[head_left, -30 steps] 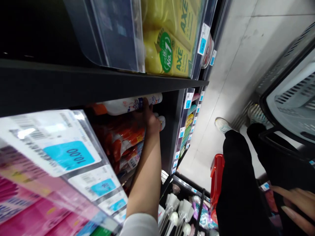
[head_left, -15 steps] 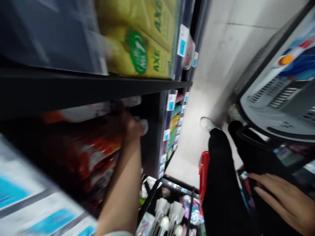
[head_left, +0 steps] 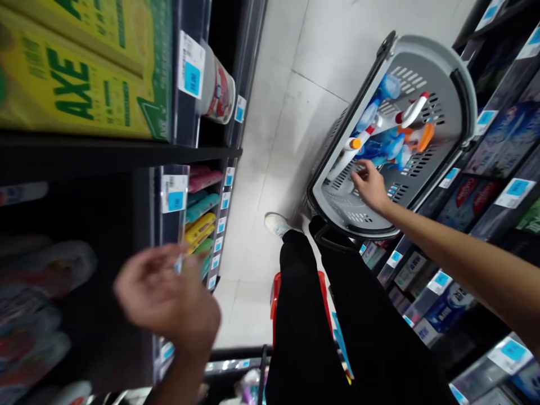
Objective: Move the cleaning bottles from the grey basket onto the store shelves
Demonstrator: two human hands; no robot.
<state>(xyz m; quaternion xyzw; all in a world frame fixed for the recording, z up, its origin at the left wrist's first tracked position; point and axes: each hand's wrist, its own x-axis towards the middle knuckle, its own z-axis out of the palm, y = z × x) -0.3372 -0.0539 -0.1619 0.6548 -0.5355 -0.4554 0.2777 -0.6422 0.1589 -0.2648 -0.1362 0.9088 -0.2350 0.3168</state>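
My left hand point(head_left: 169, 295) is in front of the shelf on the left, palm turned up and fingers curled. Motion blur hides whether anything is in it. My right hand point(head_left: 371, 185) hangs over the grey shopping basket point(head_left: 358, 220), thumb and forefinger slightly apart with nothing visible between them. Close to its fingertips lies a white bottle with an orange cap point(head_left: 355, 144). Further in are blue bottles point(head_left: 375, 147), a spray bottle with an orange trigger point(head_left: 425, 137), and a white bottle with a red-tipped curved neck point(head_left: 415, 109).
Yellow AXE packs point(head_left: 84, 84) fill the upper left shelf, above a dark shelf board point(head_left: 105, 153). Wrapped packs point(head_left: 37, 315) lie lower down. Boxed goods point(head_left: 447, 304) line the right shelves. A red object point(head_left: 275, 295) is by my legs on the pale floor point(head_left: 270, 152).
My left hand has come out of the lower left shelf. My right hand has moved from beside my leg to over the basket. The view has swung toward the right, showing more of the basket.
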